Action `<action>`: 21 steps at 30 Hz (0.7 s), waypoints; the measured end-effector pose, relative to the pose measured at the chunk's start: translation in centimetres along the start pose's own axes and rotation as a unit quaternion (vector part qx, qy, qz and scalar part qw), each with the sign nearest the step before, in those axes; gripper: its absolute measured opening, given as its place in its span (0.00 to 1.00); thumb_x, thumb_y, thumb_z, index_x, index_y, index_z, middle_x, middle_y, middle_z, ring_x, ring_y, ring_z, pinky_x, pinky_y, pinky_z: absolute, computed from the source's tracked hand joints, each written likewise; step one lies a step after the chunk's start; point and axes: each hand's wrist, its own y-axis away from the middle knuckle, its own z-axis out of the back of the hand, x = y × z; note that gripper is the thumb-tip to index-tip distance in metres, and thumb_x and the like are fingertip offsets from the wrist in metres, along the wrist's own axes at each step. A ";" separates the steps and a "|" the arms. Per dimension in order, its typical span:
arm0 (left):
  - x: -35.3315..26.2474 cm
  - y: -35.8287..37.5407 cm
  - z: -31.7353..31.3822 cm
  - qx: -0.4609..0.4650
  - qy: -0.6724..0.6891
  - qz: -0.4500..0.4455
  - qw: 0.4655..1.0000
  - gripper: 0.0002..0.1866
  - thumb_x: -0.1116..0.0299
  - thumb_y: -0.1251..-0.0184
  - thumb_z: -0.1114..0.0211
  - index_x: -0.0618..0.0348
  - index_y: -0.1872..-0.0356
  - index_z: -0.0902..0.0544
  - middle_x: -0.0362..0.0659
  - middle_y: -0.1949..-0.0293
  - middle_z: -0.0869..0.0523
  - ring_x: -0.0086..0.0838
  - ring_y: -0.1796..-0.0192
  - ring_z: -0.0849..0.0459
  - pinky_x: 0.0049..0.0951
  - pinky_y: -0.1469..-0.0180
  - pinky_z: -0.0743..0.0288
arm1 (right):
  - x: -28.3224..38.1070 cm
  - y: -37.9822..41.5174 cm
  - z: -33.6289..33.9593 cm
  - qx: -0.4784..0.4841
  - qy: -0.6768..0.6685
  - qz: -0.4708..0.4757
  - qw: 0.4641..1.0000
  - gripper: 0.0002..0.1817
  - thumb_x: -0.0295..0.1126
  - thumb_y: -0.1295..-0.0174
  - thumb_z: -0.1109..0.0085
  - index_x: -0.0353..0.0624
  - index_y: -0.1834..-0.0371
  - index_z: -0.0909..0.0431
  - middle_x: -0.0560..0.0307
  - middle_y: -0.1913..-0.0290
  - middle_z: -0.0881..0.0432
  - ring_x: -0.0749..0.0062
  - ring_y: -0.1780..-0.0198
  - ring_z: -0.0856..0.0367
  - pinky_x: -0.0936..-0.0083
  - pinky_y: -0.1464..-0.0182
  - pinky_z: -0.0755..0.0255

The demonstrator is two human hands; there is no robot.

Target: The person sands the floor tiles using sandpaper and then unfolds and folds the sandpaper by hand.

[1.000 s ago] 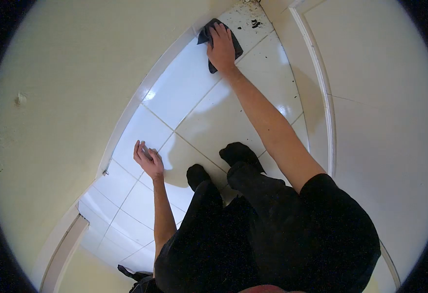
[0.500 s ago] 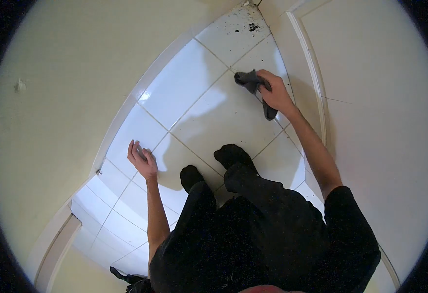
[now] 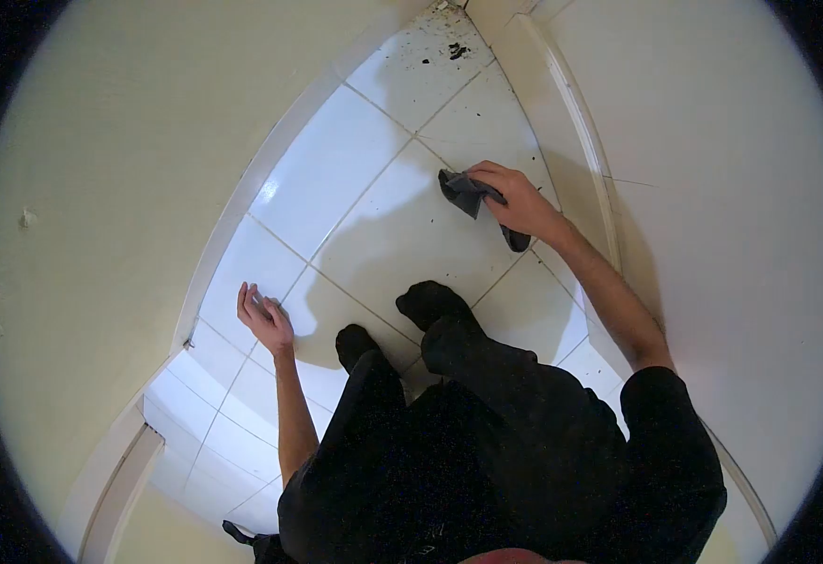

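My right hand is closed around a dark grey cloth, pressed down at floor level on the white tiles. One end of the cloth sticks out past my fingers on the left, the other below my palm. On the left, my left hand hangs with its fingers loosely apart and nothing in them. Dark debris and small specks lie on the tiles toward the far corner.
My feet in black socks stand on the tiles. A cream wall with a skirting board runs along the left. At the right is a white door. Some black item lies at the lower left.
My right hand and the cloth have moved slightly nearer to my feet, and the cloth's folds have shifted. The whole view has swung a little; my left hand still holds nothing.
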 end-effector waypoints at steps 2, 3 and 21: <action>0.0 0.0 -0.1 0.000 0.002 0.001 1.000 0.19 0.71 0.23 0.46 0.66 0.35 0.25 0.54 0.27 0.29 0.49 0.26 0.33 0.48 0.25 0.37 | -0.5 0.2 0.2 -0.009 -0.021 -0.010 1.000 0.22 0.15 0.44 0.42 0.31 0.43 0.22 0.40 0.43 0.17 0.43 0.42 0.16 0.61 0.37 0.22; 0.0 0.1 -0.2 -0.006 0.032 0.016 0.999 0.19 0.71 0.23 0.46 0.66 0.35 0.25 0.54 0.27 0.29 0.50 0.26 0.33 0.48 0.25 0.37 | -0.7 0.3 0.4 -0.012 -0.032 -0.016 0.999 0.22 0.15 0.44 0.42 0.31 0.43 0.22 0.41 0.44 0.17 0.44 0.43 0.15 0.62 0.38 0.22; -0.4 -0.2 0.0 -0.002 0.016 0.023 1.000 0.21 0.73 0.26 0.46 0.66 0.35 0.25 0.54 0.27 0.30 0.49 0.27 0.33 0.47 0.25 0.37 | -6.7 -8.4 4.3 -0.392 0.117 -0.079 0.909 0.20 0.19 0.41 0.41 0.31 0.43 0.20 0.36 0.49 0.15 0.39 0.46 0.16 0.59 0.40 0.23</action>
